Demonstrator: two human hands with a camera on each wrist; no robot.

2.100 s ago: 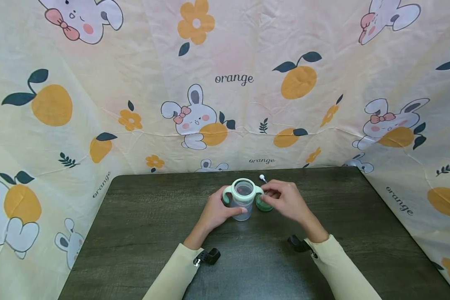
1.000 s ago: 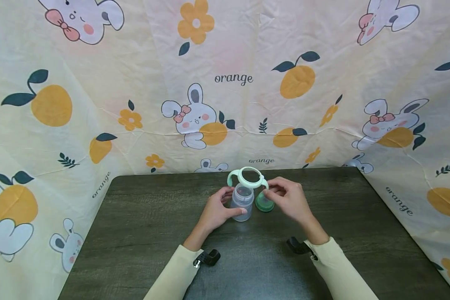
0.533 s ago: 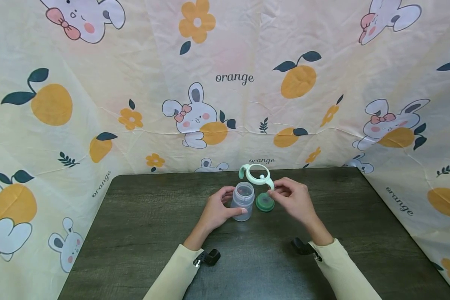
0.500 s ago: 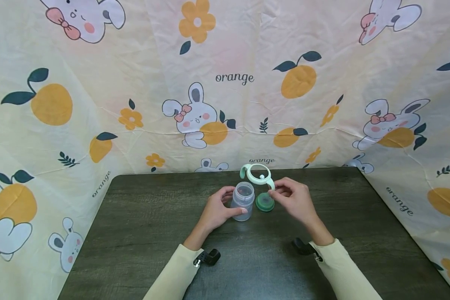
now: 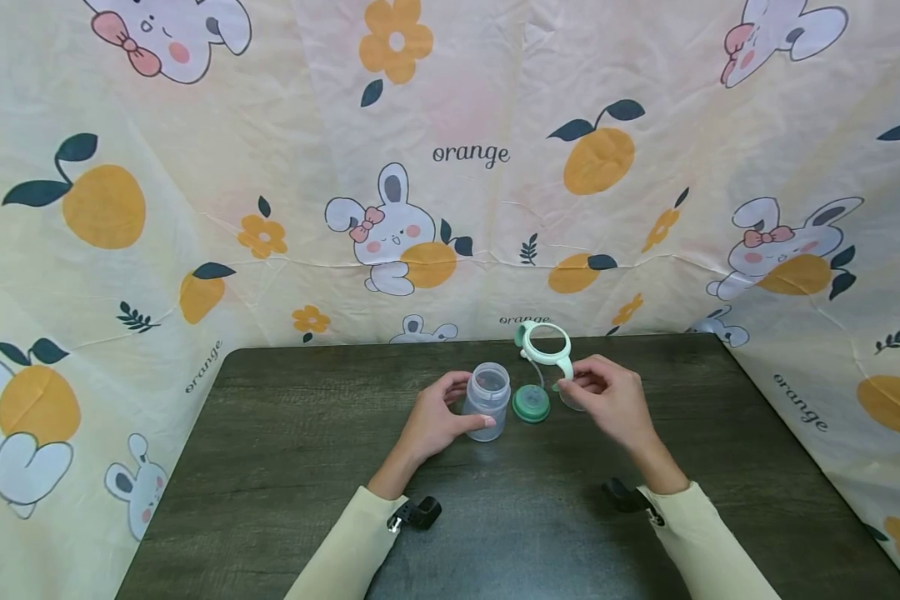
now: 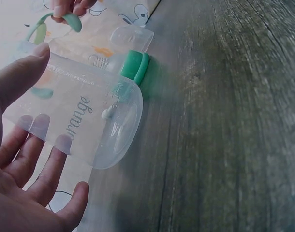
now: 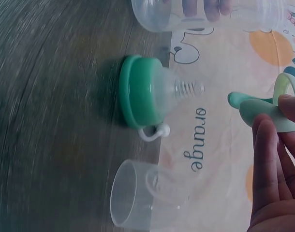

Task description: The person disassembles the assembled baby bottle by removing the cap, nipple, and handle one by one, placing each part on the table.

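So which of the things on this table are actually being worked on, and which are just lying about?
In hand:
- clear bottle, upright, gripped by the left hand
- mint handle ring, off the bottle, pinched by the right hand

Lying about:
- green collar with teat, beside the bottle
- clear cap
- small white piece by the collar
- printed cloth backdrop

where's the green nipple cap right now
In the head view the green nipple cap stands on the dark table, just right of the clear bottle held by the left hand.
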